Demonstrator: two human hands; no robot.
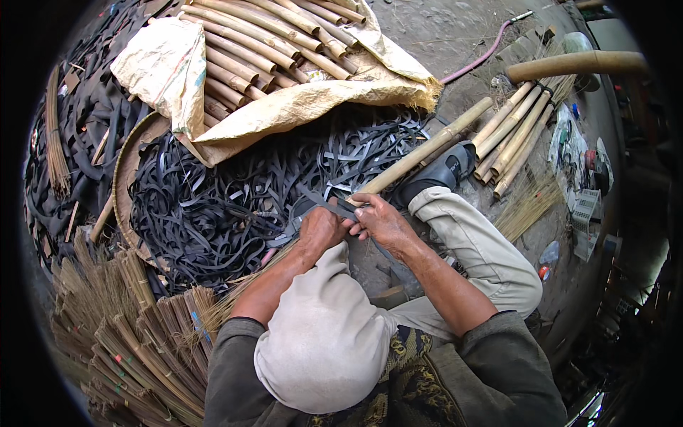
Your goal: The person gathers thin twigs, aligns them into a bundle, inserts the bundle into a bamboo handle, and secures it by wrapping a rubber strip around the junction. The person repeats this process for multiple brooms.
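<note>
My left hand (324, 228) and my right hand (385, 220) meet in front of my raised knee. A flat black rubber strip (329, 203) runs between them, and my right thumb and fingers pinch it. The fingers of my left hand are curled in close to the strip, partly hidden behind the hand. One end of a bamboo pole (427, 149) reaches my hands, and the pole slants up to the right past my shoe. In line with it, thin dry stalks (245, 290) pass under my left forearm. What joins the two is hidden by my hands.
A heap of black rubber strips (206, 213) lies ahead, partly in a round woven tray (122, 192). Beyond it, a sack (299, 107) holds bamboo lengths (263, 43). Stick bundles (142, 349) stand at lower left. Tied bamboo-handled bundles (514, 135) lie right.
</note>
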